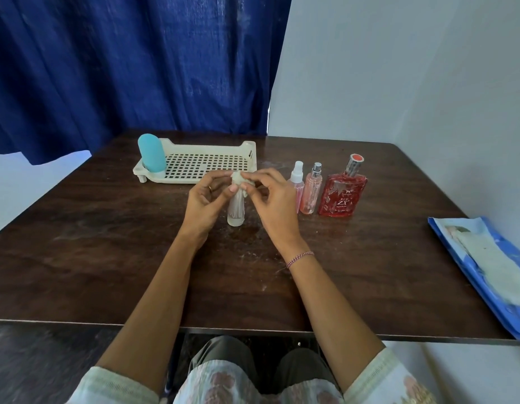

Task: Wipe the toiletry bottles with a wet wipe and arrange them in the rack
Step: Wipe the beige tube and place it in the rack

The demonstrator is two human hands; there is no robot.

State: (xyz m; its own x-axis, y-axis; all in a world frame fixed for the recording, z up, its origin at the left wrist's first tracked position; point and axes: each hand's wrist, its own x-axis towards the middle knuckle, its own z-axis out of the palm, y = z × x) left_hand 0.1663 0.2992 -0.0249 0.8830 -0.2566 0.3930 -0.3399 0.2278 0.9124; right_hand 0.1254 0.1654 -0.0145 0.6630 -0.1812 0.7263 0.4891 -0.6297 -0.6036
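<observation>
A small clear bottle (236, 212) stands upright on the table in front of me. My left hand (206, 201) pinches its upper part from the left. My right hand (271, 196) pinches a crumpled wet wipe (238, 178) against the bottle's top. A cream perforated rack (206, 163) lies behind the hands, with a teal bottle (150, 153) standing in its left end. To the right stand a pink spray bottle with a white top (297, 185), a pink spray bottle with a silver top (311, 189) and a flat red perfume bottle (341, 193).
A blue wet wipe pack (486, 275) lies open at the table's right edge, with white wipes showing. The dark wooden table (107, 243) runs to a blue curtain (121, 68) at the back and a pale wall on the right.
</observation>
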